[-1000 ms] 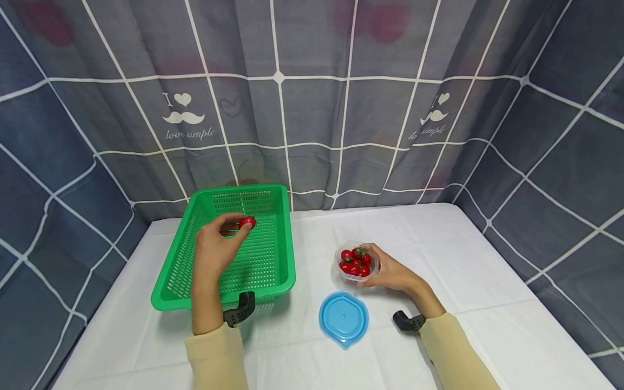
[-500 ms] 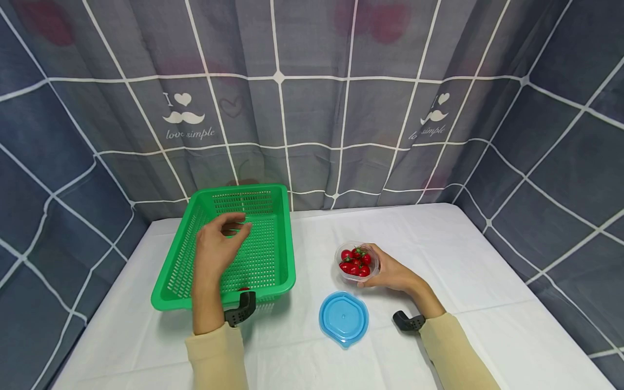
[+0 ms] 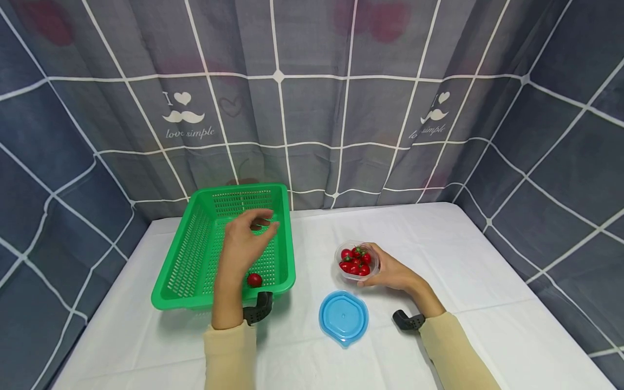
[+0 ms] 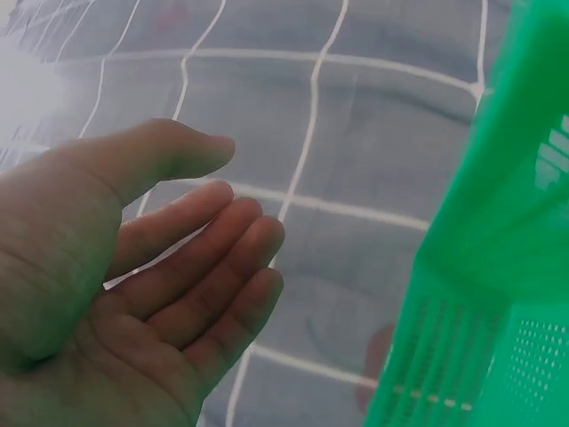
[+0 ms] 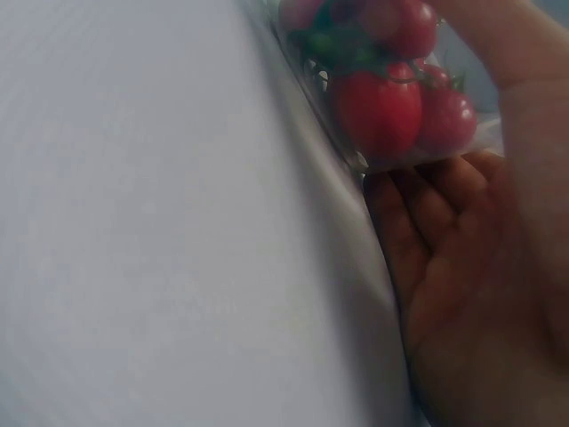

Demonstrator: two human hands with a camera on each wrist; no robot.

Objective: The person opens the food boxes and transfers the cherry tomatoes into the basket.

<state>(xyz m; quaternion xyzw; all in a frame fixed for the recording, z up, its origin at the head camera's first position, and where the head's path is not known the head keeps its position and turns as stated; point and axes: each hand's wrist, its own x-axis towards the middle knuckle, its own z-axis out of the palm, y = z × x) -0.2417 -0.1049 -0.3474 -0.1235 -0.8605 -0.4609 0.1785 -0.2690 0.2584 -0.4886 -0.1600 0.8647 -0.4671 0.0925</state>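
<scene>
Over the green basket [image 3: 287, 244] on the left, my left hand [image 3: 245, 241] hovers with loosely bent fingers and nothing in them; the left wrist view shows its bare palm and fingers [image 4: 240, 240]. One red cherry tomato [image 3: 254, 280] lies in the basket near its front right corner. My right hand [image 3: 392, 275] grips the side of a small clear plastic container [image 3: 338, 271] standing on the white table. Several cherry tomatoes with green stems fill it, and a red tomato [image 5: 378, 111] shows through its wall in the right wrist view.
A blue lid [image 3: 343, 318] lies on the white tablecloth [image 3: 419, 233], in front of the container and to the right of the basket. A grey curtain [image 3: 312, 108] with white lines closes off the back and both sides.
My left hand has let go of a cherry tomato, which dropped into the basket, and has then moved right. My right hand has stayed on the container.
</scene>
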